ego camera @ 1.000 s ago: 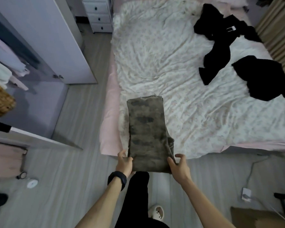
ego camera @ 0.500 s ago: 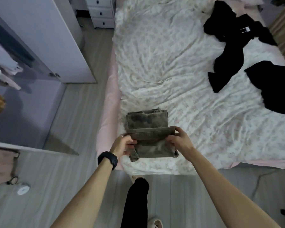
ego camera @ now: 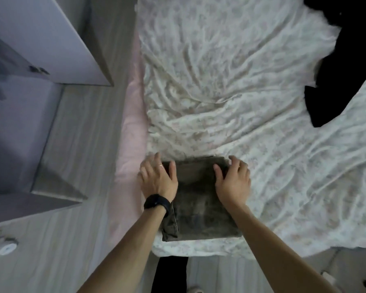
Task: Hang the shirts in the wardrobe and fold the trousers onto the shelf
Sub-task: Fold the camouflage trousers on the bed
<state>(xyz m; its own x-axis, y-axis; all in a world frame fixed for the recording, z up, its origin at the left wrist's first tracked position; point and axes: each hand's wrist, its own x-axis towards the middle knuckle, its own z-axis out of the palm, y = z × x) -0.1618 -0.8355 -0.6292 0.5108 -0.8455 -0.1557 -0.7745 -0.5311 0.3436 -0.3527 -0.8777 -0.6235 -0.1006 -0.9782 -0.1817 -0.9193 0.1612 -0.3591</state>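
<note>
Bed: a big bed with a crumpled white sheet with tiny flowers [ego camera: 230,92] filled most of the view.
Bed edge: a soft pink mattress edge [ego camera: 133,134] showed along the bed's left side.
Floor: a pale grey wooden floor [ego camera: 76,144] lay between the bed and the cupboard.
Wardrobe: a tall lilac wardrobe with a flat open door [ego camera: 57,39] stood at the left. Its inside was dim and blurry, so what was in it could not be told.
Trousers: the dark grey-brown folded trousers [ego camera: 199,208] lay in a neat square on the sheet, right at the near edge of the bed.
Left hand: the left hand [ego camera: 157,178] lay flat on the far left corner of the trousers, fingers straight and spread — gripping nothing. A black wristband [ego camera: 156,203] sat on that wrist.
Right hand: the right hand [ego camera: 234,180] lay flat on the far right corner, fingers loose and spread, also gripping nothing.
Other clothes: a heap of black clothes [ego camera: 338,77] lay on the bed at the far right, well apart from the trousers.
Floor bits: a small round white thing [ego camera: 7,248] sat on the floor near the wardrobe.
</note>
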